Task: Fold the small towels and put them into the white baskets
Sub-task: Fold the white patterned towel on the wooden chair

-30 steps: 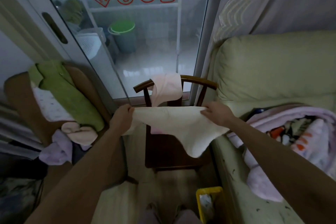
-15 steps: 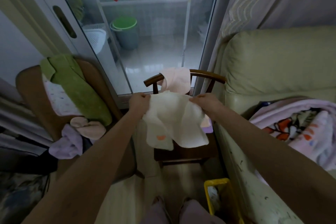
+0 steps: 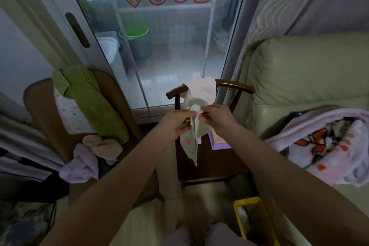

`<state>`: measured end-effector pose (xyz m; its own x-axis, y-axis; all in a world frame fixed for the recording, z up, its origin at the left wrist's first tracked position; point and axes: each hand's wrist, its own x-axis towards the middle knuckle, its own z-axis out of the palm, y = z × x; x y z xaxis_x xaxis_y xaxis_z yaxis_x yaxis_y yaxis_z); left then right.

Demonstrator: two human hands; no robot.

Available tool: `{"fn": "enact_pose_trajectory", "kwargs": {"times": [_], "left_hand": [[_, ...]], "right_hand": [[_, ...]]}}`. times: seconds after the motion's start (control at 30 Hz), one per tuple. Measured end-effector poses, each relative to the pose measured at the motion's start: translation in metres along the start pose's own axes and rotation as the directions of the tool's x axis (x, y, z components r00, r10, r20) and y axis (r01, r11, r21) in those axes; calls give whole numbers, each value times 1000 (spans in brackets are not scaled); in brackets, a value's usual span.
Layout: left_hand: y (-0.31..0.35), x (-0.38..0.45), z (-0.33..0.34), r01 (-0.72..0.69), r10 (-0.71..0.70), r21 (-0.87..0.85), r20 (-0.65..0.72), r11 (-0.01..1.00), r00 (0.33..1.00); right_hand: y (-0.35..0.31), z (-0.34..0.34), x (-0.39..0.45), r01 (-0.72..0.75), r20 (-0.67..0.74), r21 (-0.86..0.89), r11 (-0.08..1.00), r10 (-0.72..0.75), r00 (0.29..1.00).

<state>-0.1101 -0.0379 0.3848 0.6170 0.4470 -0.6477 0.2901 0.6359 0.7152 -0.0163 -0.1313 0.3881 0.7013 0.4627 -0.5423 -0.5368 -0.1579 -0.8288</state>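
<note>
Two hands meet in mid-air above the wooden chair [image 3: 211, 158]: the left hand [image 3: 176, 124] and the right hand [image 3: 217, 120] each pinch the upper corners of the cream towel [image 3: 190, 140], fingertips almost touching. Change noted: a second ago the towel was stretched wide between hands held well apart; half a second ago the gap had narrowed; now the corners are together and the cloth hangs doubled, as a narrow strip tapering to a point over the front half of the seat. Judgement: first fold just completed, lengthwise halving; at least one more fold is needed before stowing. Each grip is closed on the cloth, thumb against fingers. A pink towel [image 3: 201, 91] hangs over the chair's backrest, and folded pink and purple cloths [image 3: 218, 142] lie at the seat's right edge. Unfolded purple and peach towels [image 3: 89, 158] sit heaped on the seat of the brown chair [image 3: 40, 106] to the left. White basket not identified indoors; a white slatted bin [image 3: 107, 43] stands outside behind the glass door. Risk: loose lower layers may slip out of line.
</note>
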Motion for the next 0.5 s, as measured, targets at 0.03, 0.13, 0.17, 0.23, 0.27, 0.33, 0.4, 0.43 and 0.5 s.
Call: {"fn": "enact_pose_trajectory", "kwargs": {"times": [0.03,0.13,0.17,0.23,0.27,0.33,0.4,0.43,0.5], "left_hand": [[-1,1,-2,4,-4,27,-15,1000,1000],[1,0,-4,33,-32,67,-21,997,999],[1,-1,-4,34,-33,62,-17,998,999],[2,-6,-4,23,-22,52,-22,998,1000],[3,-8,-3,12,-10,57,-30,998,999],[3,-10,-3,-11,14,79,-34,997,999],[4,-12,0,-25,28,97,-23,995,999],[4,-13,2,-27,30,105,-20,994,999],[4,-16,6,-35,36,107,-7,994,999]], "right_hand": [[1,0,-2,-3,-4,-2,1000,3,1000],[4,0,-3,8,-21,-62,998,-9,1000],[4,-1,-3,15,-27,-92,996,-17,999],[4,-1,-2,23,-22,-134,991,-26,999],[4,-2,-2,24,-14,-141,990,-26,1000],[4,-1,-3,33,2,-151,988,-33,999],[5,-1,-2,61,3,-183,981,-62,998],[5,-1,-1,78,-4,-213,974,-81,997],[6,-2,2,108,-15,-269,957,-116,993]]}}
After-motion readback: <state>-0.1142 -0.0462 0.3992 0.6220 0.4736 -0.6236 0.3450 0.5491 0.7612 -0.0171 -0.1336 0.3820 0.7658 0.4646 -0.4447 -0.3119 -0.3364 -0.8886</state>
